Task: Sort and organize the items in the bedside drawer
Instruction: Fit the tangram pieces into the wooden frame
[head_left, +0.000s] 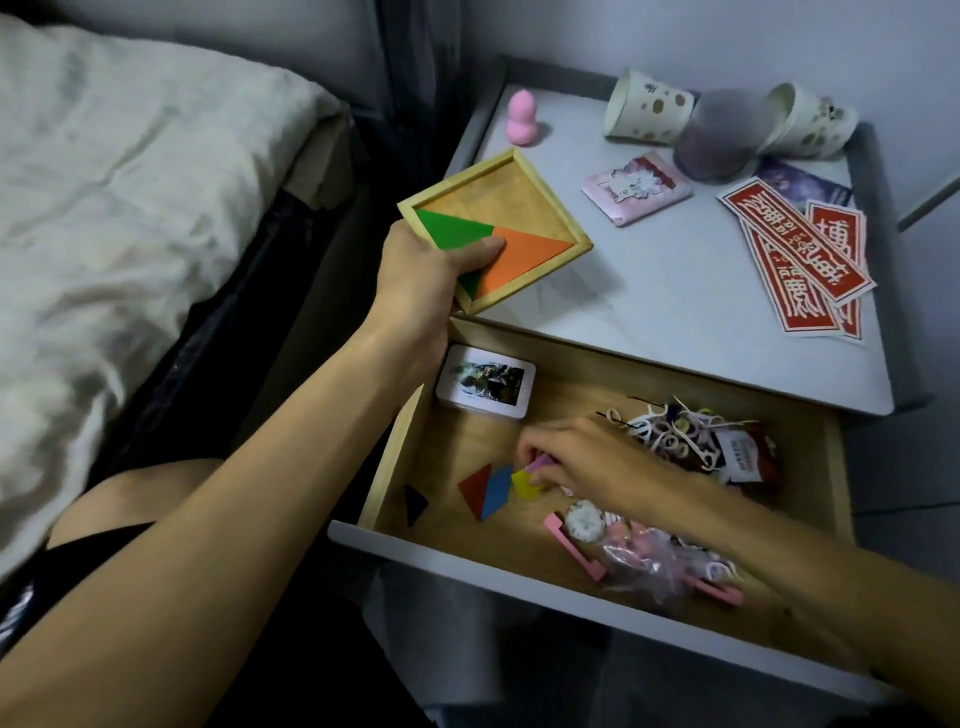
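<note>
The bed (130, 182) fills the left side and crowds the drawer's left edge, so there is little room to swing anything that way. Just right of it, the left hand (426, 270) holds the wooden tray (511, 200) by its near corner, above the front left corner of the nightstand top (675, 291), fingers curled beneath and thumb pressed on top. Only the green triangle (452, 226) and orange triangle (524, 260) lie in it; the rest of its base is bare.

Below, the open drawer (452, 441) has a card box (485, 382) in its back left corner. On its floor lie a dark triangle (415, 503), then a red triangle (475, 493) touching a blue piece (497, 491) and a yellow piece (522, 482). The right hand (582, 457) reaches in beside them, fingertips narrowed and seemingly pinching a pink piece (540, 461), though blur makes the grip hard to confirm.

Further right, a tangle of hair ties (670, 434), a watch (586, 521) and a plastic bag (665, 566) lie unsorted. By my reckoning the sorting is early: most puzzle pieces remain loose and the right half of the drawer is untouched.

The nightstand's near middle offers open surface for setting the tray down; red stickers (800, 249) and tipped paper cups (647, 111) take up its right and back.
</note>
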